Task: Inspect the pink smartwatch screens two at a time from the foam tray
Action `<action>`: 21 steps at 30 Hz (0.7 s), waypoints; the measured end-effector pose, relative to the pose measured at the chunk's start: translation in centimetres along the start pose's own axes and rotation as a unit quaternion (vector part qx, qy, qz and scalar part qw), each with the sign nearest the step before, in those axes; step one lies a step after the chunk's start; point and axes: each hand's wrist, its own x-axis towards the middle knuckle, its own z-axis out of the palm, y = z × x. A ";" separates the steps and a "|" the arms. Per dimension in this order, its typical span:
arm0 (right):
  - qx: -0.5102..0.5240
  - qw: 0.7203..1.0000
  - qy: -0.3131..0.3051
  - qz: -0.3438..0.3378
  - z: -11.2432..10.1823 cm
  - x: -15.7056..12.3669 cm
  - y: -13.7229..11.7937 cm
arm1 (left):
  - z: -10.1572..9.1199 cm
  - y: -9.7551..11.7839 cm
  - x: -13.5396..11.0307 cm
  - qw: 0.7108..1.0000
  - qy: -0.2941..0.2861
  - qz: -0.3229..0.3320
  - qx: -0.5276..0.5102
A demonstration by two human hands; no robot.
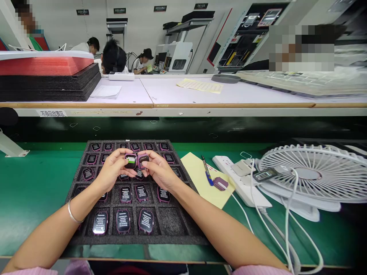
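Above a black foam tray [134,239], my left hand [113,170] pinches a purple-framed smartwatch body [131,161] without a strap; its dark screen has a green and white patch. My right hand [160,172] grips a second purple watch body [143,161] close beside the first, thumb across its face. Whether the two pieces touch, I cannot tell. Below them, rows of similar watch bodies [123,221] lie face up in the tray's compartments, most showing white text on black screens. My forearms and hands hide part of the tray.
Right of the tray, a yellow sheet [190,168] carries a blue marker [207,172] and a purple piece [220,183]. Farther right are a white power strip [243,187], cables and a white fan [312,173]. A shelf [160,95] spans the back, with foam sheets [48,82]; people sit beyond.
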 end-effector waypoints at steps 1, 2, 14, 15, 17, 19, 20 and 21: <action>0.000 1.000 -0.001 -0.001 0.0 0.0 0.0 | 0.0 0.0 0.0 1.000 0.000 0.001 0.001; 0.000 1.000 -0.001 -0.002 0.0 0.0 0.0 | 0.0 -0.1 0.0 1.000 0.001 0.003 0.002; 0.021 1.000 -0.016 0.005 -0.2 0.1 0.3 | -0.1 0.0 0.2 1.000 0.007 0.008 0.013; 0.017 1.000 -0.015 0.006 -0.2 0.1 0.3 | 0.0 0.0 0.2 1.000 0.010 0.008 0.017; 0.014 1.000 -0.015 0.006 -0.2 0.1 0.3 | 0.0 0.1 0.2 1.000 0.011 0.008 0.018; 0.022 1.000 -0.016 0.006 -0.2 0.1 0.3 | 0.0 0.1 0.1 1.000 0.009 0.009 0.012; 0.027 1.000 -0.016 0.006 -0.2 0.1 0.2 | 0.0 0.1 0.1 1.000 0.008 0.009 0.008; 0.031 0.999 -0.014 0.006 -0.2 0.1 0.2 | -0.1 0.1 0.1 1.000 0.008 0.009 0.005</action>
